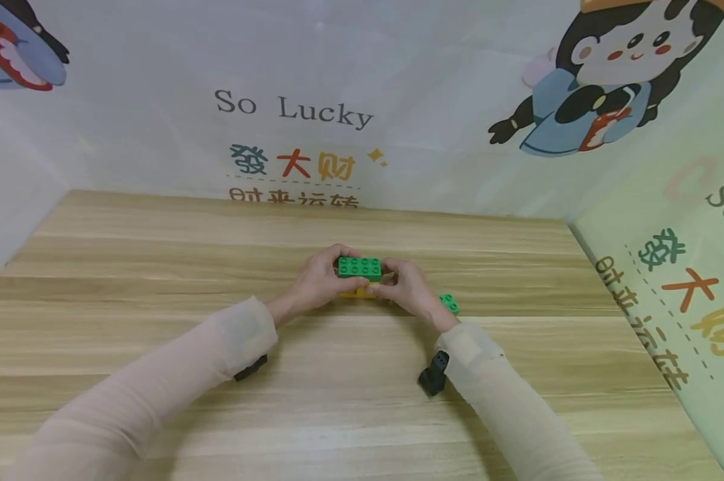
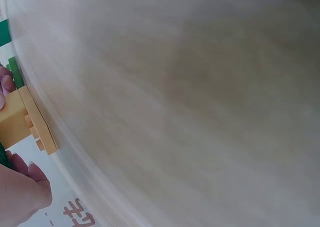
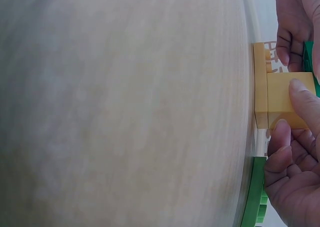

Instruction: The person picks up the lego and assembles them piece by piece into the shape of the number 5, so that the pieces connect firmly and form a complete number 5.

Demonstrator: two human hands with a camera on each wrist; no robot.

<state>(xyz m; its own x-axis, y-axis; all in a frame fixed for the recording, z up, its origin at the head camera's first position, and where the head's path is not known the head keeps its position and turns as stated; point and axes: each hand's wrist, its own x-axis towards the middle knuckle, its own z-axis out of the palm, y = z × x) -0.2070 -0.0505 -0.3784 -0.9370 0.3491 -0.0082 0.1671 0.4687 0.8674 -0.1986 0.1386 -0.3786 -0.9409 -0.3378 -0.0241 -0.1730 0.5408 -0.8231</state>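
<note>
A green studded brick sits on top of a yellow block, which rises from a thin yellow plate low at the tabletop. My left hand grips the green brick from its left end, fingers behind and thumb in front. From the other side my right hand pinches the stack; in the right wrist view its thumb lies on the yellow block and its fingers curl at the block's lower side. Studs of the yellow plate show beside the block in the left wrist view.
Another green studded piece lies on the wooden table just right of my right wrist, partly hidden by it. A printed curtain closes off the table's back and right edges. Black wrist devices hang under both sleeves.
</note>
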